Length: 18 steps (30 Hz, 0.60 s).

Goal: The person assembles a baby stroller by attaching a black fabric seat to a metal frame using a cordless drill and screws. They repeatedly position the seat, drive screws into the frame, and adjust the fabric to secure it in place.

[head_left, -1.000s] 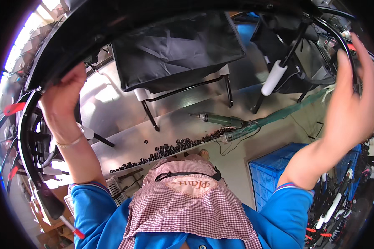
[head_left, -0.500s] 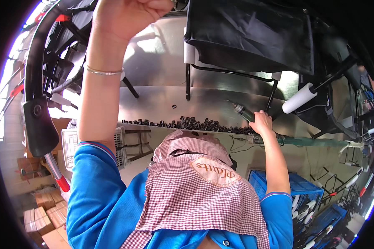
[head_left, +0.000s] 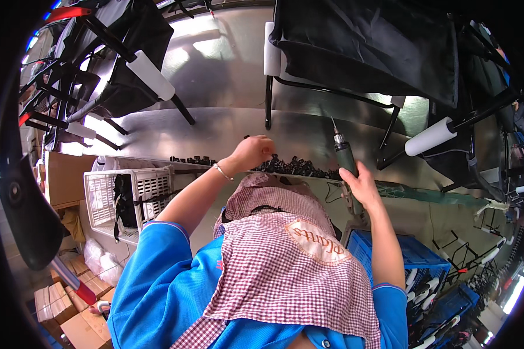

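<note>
My left hand [head_left: 253, 152] is over the metal bench [head_left: 230, 123], near its front edge, beside a row of small black parts [head_left: 297, 167]. Its fingers are curled together; whatever they may hold is hidden. One loose black piece [head_left: 247, 136] shows just beyond the knuckles. In my right hand [head_left: 362, 185] is a dark green power screwdriver [head_left: 344, 153], gripped by its body, its thin bit pointing away from me. Past both hands stands a black frame with black fabric [head_left: 367, 46] and white foam sleeves.
Another black fabric frame with a white sleeve [head_left: 151, 75] stands at the left. A white plastic crate [head_left: 102, 200] sits below the bench edge, with cardboard boxes [head_left: 84, 331] lower down. A blue crate [head_left: 410, 253] is at the lower right. A black curved handle [head_left: 26, 209] rises at far left.
My left hand has come down from the top of the view to the black parts at the bench edge. The screwdriver, low over the bench before, now points more directly away in my right hand.
</note>
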Each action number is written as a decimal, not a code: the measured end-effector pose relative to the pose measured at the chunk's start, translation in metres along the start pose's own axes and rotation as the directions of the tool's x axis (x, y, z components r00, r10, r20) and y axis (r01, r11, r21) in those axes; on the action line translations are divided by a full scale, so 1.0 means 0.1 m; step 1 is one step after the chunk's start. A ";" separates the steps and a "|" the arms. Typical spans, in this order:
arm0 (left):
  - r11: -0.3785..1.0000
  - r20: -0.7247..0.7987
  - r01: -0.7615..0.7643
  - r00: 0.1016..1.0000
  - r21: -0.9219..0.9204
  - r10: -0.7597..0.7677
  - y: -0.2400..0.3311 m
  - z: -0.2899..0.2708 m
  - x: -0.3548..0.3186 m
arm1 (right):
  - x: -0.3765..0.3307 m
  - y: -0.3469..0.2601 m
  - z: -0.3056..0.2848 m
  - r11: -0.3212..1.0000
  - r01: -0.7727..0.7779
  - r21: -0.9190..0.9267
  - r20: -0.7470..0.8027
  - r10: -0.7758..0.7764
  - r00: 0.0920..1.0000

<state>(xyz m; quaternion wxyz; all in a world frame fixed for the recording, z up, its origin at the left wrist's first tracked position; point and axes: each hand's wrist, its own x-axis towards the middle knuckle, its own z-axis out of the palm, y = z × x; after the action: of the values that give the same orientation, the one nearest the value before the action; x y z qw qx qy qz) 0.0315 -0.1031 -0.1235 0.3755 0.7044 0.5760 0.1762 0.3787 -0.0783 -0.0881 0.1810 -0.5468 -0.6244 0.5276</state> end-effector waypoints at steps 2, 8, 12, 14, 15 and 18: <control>0.981 -0.014 -0.118 0.993 0.152 0.121 0.02 0.16 0.03 | -0.15 -0.22 0.08 0.919 -0.250 0.306 0.091 0.233 0.968; 0.902 0.083 -0.156 0.988 0.403 0.133 0.02 0.42 0.19 | -0.37 -0.25 0.14 0.895 -0.222 0.388 0.113 0.193 0.975; 0.873 0.123 -0.178 0.983 0.454 0.137 0.01 0.42 0.22 | -0.40 -0.17 0.17 0.955 -0.132 0.265 0.047 0.124 0.991; 0.880 0.128 -0.152 0.986 0.450 0.105 -0.02 0.39 0.20 | -0.42 -0.17 0.17 0.970 -0.131 0.204 0.043 0.125 0.991; 0.890 0.081 -0.155 0.988 0.429 0.133 -0.05 0.37 0.17 | -0.42 -0.20 0.17 0.988 -0.100 0.120 0.053 0.094 0.994; 0.993 -0.065 -0.032 0.997 0.113 0.039 -0.12 0.32 0.10 | -0.42 -0.28 0.20 0.998 0.026 -0.064 0.085 -0.020 0.996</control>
<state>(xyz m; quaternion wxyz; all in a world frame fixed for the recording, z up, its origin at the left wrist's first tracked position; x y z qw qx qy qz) 0.0479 -0.1034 -0.1547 0.3124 0.7282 0.5847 0.1738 0.3629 -0.1198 -0.0570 0.1428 -0.5225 -0.6546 0.5273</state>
